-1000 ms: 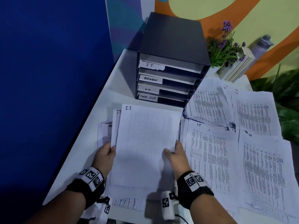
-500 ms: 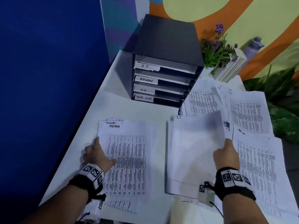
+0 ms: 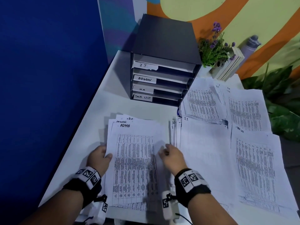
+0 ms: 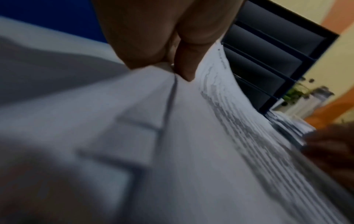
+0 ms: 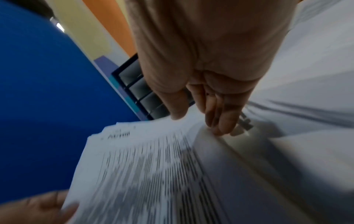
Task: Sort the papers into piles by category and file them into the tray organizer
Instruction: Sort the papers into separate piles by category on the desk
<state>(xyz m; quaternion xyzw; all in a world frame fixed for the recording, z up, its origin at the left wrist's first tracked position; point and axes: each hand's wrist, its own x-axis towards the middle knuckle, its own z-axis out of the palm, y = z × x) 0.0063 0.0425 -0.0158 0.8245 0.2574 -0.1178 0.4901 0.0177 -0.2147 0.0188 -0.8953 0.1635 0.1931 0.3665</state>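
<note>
A sheet headed ADMIN (image 3: 134,161) tops the stack in front of me. My left hand (image 3: 101,155) pinches its left edge, thumb on top; the left wrist view shows the thumb (image 4: 186,66) pressing on the paper. My right hand (image 3: 168,151) hovers at the sheet's right edge with straight fingers (image 5: 220,121) whose tips touch the paper and hold nothing. An I.T. pile (image 3: 203,151) lies just to the right, and a TASK LIST pile (image 3: 256,169) beyond it. The dark tray organizer (image 3: 162,62) stands behind, its slots labelled I.T., ADMIN, H.R and TASK LIST.
More printed sheets (image 3: 227,103) lie spread at the back right. A potted purple-flowered plant (image 3: 214,47), some books (image 3: 230,65) and a bottle (image 3: 250,44) stand beside the organizer. A blue wall (image 3: 48,78) runs along the white table's (image 3: 113,95) left edge.
My right hand carried the I.T. sheet to the pile on the right, let it go and came back to the ADMIN sheet. My left hand moved onto that sheet's left edge.
</note>
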